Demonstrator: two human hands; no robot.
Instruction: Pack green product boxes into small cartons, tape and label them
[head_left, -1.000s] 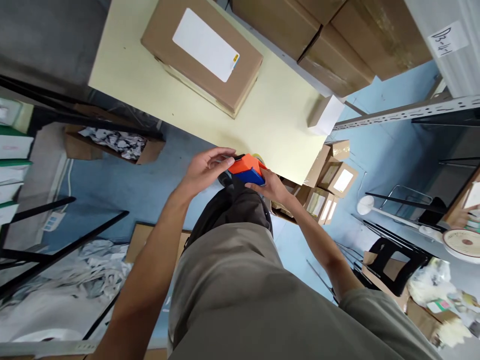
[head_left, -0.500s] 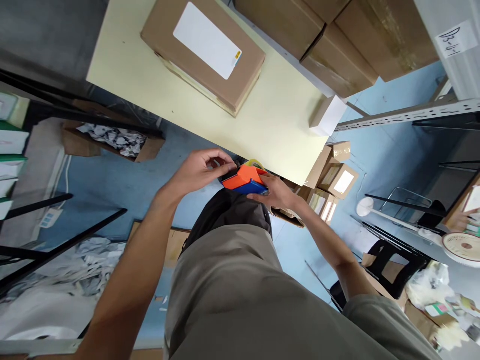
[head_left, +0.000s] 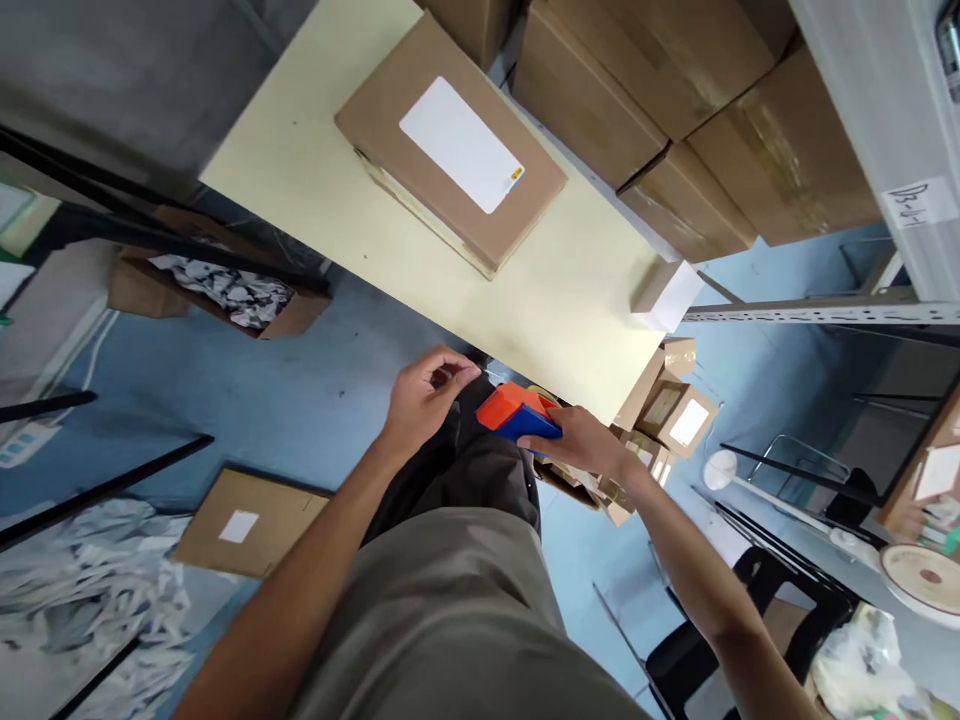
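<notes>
My right hand (head_left: 581,438) is wrapped round an orange and blue packing tape dispenser (head_left: 517,412) just off the table's near edge. Part of a yellowish tape roll shows behind it. To the left, my left hand (head_left: 431,395) is closed in a pinch, apart from the dispenser. A faint clear strip of packing tape (head_left: 495,373) shows between its fingertips and the dispenser. On the pale yellow table (head_left: 300,205) beyond both hands lies a closed brown carton (head_left: 525,215) with a white label.
A small white box (head_left: 669,294) stands at the table's right corner. Large cartons (head_left: 660,60) are stacked behind, beside a metal rack post (head_left: 877,120). More cartons (head_left: 679,410) sit on the floor at right. An open box of crumpled paper (head_left: 232,290) is at left, and a flat carton (head_left: 247,525) lies below.
My hands have moved apart, with a wider gap between the left fingertips and the dispenser. The dispenser has tilted in my right hand. The camera view has shifted, too.
</notes>
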